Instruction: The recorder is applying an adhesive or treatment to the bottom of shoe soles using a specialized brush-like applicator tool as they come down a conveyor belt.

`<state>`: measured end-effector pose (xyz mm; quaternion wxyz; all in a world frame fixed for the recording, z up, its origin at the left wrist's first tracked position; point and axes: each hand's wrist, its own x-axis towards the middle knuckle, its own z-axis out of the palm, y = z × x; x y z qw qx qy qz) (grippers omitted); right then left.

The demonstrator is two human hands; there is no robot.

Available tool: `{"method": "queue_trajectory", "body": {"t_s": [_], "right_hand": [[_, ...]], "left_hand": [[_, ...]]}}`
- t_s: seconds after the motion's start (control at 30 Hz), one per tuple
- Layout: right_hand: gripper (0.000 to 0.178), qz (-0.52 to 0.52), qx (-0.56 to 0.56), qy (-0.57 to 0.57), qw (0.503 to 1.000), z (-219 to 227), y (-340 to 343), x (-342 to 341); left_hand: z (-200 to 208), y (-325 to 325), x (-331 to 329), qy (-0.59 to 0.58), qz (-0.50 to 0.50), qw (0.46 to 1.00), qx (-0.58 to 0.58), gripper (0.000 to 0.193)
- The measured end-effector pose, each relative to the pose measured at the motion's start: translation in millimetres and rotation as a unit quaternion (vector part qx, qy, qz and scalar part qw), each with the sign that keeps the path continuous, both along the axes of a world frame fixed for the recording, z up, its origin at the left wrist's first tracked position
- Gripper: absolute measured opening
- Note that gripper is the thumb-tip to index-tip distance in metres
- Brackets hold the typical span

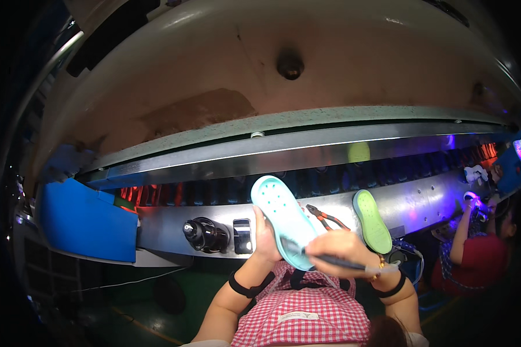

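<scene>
My left hand (264,238) is closed on the edge of a light blue shoe sole (283,214), with small holes near its far end. My right hand (344,250) grips a slim dark-handled tool (338,262). The tool's blurred, brush-like tip lies over the near end of the sole; whether it touches cannot be told. Just beyond my right hand, pliers (325,217) with orange-and-black handles lie on the metal ledge (162,230). A yellow-green sole (372,222) lies on the ledge to the right.
A black bottle-like container (205,234) and a phone (242,236) stand and lie on the ledge at left. Behind runs a dark roller conveyor (324,180) carrying another green piece (359,152). A blue bin (87,220) is at far left. Another person in red (474,260) works at right.
</scene>
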<state>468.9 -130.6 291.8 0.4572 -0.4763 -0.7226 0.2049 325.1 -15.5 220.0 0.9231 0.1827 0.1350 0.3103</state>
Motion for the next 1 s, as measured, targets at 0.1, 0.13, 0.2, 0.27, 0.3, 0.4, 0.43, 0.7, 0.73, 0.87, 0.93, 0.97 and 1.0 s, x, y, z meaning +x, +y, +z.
{"method": "queue_trajectory", "body": {"t_s": [0.1,0.13,0.2,0.27,0.3,0.4,0.43,0.7,0.73,0.87,0.93,0.97,1.0], "right_hand": [[0.017,0.124,-0.066,0.006,0.990,11.7,-11.8,4.8],[0.017,0.105,-0.079,0.056,0.990,15.2,-7.9,7.6],[0.016,0.017,-0.116,0.177,0.977,15.9,-5.4,12.4],[0.015,-0.019,-0.032,0.111,0.993,9.4,5.6,4.6],[0.015,0.010,-0.049,0.121,0.991,7.7,5.1,-1.1],[0.018,0.124,-0.081,0.150,0.977,14.7,-2.1,-2.1],[0.018,0.122,-0.099,0.183,0.970,17.8,-3.3,3.2],[0.021,0.171,-0.088,0.158,0.968,5.2,-4.1,20.7],[0.019,0.130,-0.115,0.241,0.955,-1.3,-5.0,22.2],[0.016,0.067,-0.206,0.504,0.836,-17.8,-3.5,4.2],[0.017,0.059,-0.197,0.625,0.753,-17.1,1.1,-5.8],[0.017,0.061,-0.199,0.625,0.753,-16.7,-2.1,-8.2],[0.017,0.018,-0.199,0.522,0.829,-16.6,-6.3,-10.4]], "left_hand": [[7.1,1.1,-10.6,0.001,0.023,0.999,-0.026,0.082],[12.2,0.0,-11.0,-0.002,0.038,0.999,-0.039,0.083],[16.8,-4.6,-3.1,-0.011,0.050,0.998,-0.038,0.084],[22.7,-8.8,1.9,-0.044,0.040,0.998,-0.015,0.083],[24.8,-7.8,3.4,-0.076,0.030,0.997,0.007,0.082],[23.5,-2.8,-2.4,-0.082,0.055,0.994,0.042,0.083],[31.1,-3.6,-3.8,-0.050,0.090,0.994,0.032,0.084],[38.8,7.7,-6.1,-0.100,0.092,0.986,0.095,0.082],[45.4,7.6,-5.0,-0.121,0.104,0.986,0.056,0.078],[60.0,-2.9,-3.9,0.013,0.100,0.992,0.073,0.068],[62.8,-15.6,1.5,-0.054,0.053,0.992,0.096,0.068],[63.3,-18.3,2.1,-0.057,0.054,0.995,0.068,0.068],[61.2,-17.1,0.8,-0.057,0.056,0.994,0.069,0.068]]}}
